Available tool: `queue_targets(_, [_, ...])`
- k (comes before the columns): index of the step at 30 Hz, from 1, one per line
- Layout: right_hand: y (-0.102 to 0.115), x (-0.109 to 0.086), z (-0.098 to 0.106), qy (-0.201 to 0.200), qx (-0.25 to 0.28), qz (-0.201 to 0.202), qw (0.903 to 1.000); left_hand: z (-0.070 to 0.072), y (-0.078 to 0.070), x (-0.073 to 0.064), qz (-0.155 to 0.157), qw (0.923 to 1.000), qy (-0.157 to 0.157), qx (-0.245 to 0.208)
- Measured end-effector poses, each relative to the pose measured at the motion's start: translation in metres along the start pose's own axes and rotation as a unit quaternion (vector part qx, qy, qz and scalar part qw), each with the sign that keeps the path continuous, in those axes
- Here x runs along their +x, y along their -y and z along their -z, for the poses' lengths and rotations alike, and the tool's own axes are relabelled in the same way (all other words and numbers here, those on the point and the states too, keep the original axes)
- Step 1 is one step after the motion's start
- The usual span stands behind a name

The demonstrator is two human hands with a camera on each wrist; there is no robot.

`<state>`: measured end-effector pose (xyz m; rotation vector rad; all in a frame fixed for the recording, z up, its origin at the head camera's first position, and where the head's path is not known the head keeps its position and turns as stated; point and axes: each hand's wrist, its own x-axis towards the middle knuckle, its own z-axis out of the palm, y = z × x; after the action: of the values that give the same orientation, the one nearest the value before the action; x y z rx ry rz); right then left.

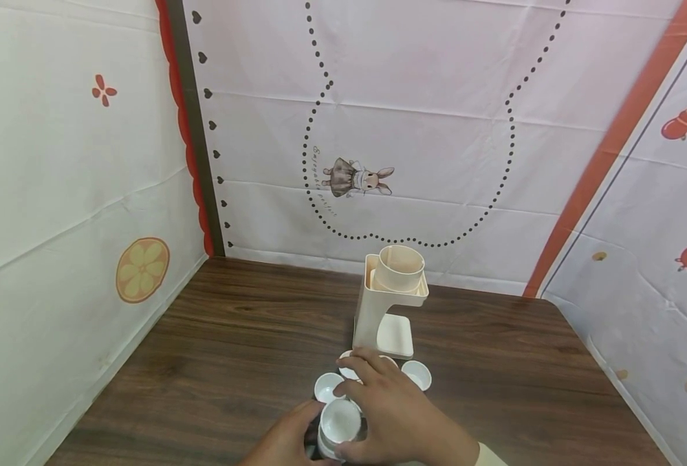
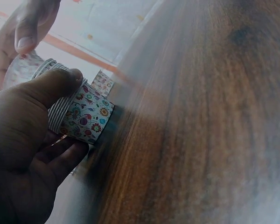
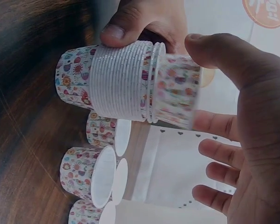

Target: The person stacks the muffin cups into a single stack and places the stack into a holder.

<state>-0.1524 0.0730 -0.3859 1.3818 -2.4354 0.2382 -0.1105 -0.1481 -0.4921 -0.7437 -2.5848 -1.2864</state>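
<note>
My left hand (image 1: 288,435) grips a stack of small paper cups (image 3: 116,81) with a flowered print, standing on the table near its front edge. The thumb lies across the rims in the left wrist view. My right hand (image 1: 392,411) pinches the topmost cup (image 3: 178,88) between thumb and index finger; the cup is blurred and sits partly out of the stack. The other right fingers are spread apart in the right wrist view. Just beyond the hands stand single cups, among them one at the left (image 1: 327,388) and one at the right (image 1: 417,375); the right hand partly hides others.
A cream-coloured stand (image 1: 369,317) with a round cup-like holder (image 1: 402,268) on top and a square base plate (image 1: 396,335) stands behind the cups. The dark wooden table (image 1: 233,343) is bordered by printed cloth walls (image 1: 413,129).
</note>
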Motion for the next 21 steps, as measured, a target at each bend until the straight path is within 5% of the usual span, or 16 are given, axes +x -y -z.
queue_targets(14, [-0.012,-0.011,-0.007,-0.014,-0.005,-0.004,0.9999,0.002,-0.002,0.000,0.025,0.9993,0.012,-0.024])
queue_targets(21, [-0.018,-0.019,-0.006,0.008,0.015,-0.040,0.9991,0.001,-0.003,0.000,0.021,0.9997,0.009,-0.007])
